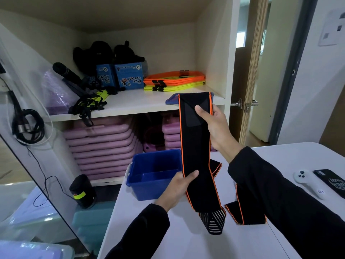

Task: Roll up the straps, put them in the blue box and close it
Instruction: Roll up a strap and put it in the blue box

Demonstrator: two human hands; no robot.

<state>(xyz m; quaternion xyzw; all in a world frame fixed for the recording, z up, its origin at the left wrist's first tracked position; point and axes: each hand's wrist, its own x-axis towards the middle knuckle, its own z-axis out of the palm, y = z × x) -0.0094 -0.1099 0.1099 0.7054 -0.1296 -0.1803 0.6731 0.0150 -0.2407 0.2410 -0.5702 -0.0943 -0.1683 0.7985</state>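
A long black strap with orange edges hangs upright in front of me, unrolled. My right hand grips its upper end, thumb on the front. Lower down, my left hand pinches the strap's left edge. The strap's striped tail end rests on the white table. A second black and orange strap lies flat on the table, partly hidden under my right sleeve. The open blue box stands at the table's far left corner, empty as far as I see. Its blue lid lies on the shelf behind the strap.
A white controller and a dark phone lie at the table's right. The cupboard shelf holds blue cartons, orange and yellow flat markers and black gear. Pink mats are stacked below. A black roll sits on the floor.
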